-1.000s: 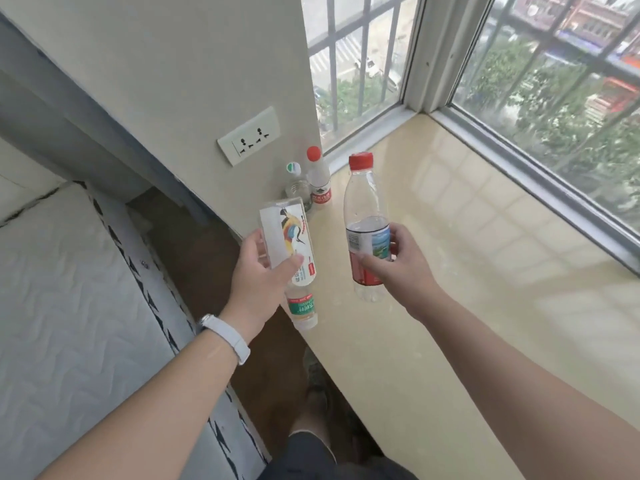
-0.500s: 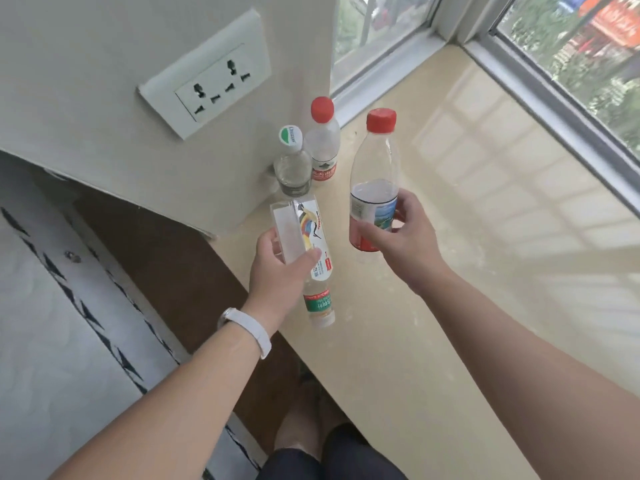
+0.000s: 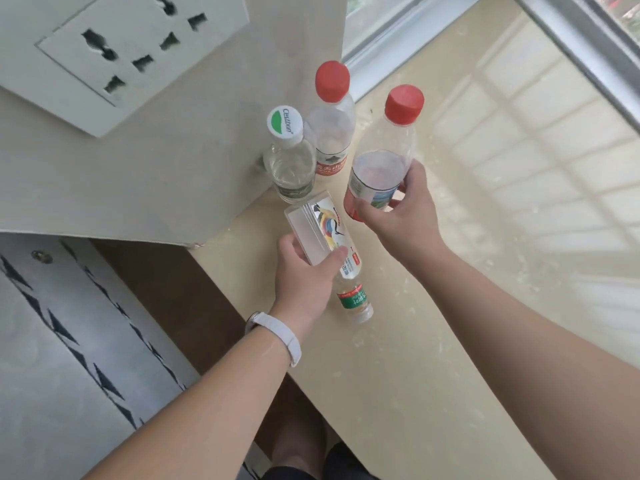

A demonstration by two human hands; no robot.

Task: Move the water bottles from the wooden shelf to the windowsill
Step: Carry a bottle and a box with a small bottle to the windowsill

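My left hand (image 3: 306, 278) grips a square clear bottle with a bird label (image 3: 320, 230), held upside down, its neck pointing toward me over the beige windowsill (image 3: 467, 306). My right hand (image 3: 403, 209) holds a red-capped bottle (image 3: 384, 157), partly filled and upright, just above the sill. Two bottles stand on the sill against the wall corner: one with a white and green cap (image 3: 289, 157) and one with a red cap (image 3: 332, 126). The wooden shelf is out of view.
A wall with a white power socket (image 3: 138, 53) rises at the left of the sill. The window frame (image 3: 571, 46) runs along the far edge. A patterned grey surface (image 3: 69, 341) and brown floor lie below at the left.
The camera has moved closer and lower toward the corner. Both hands have carried their bottles nearer to the two standing bottles by the wall.
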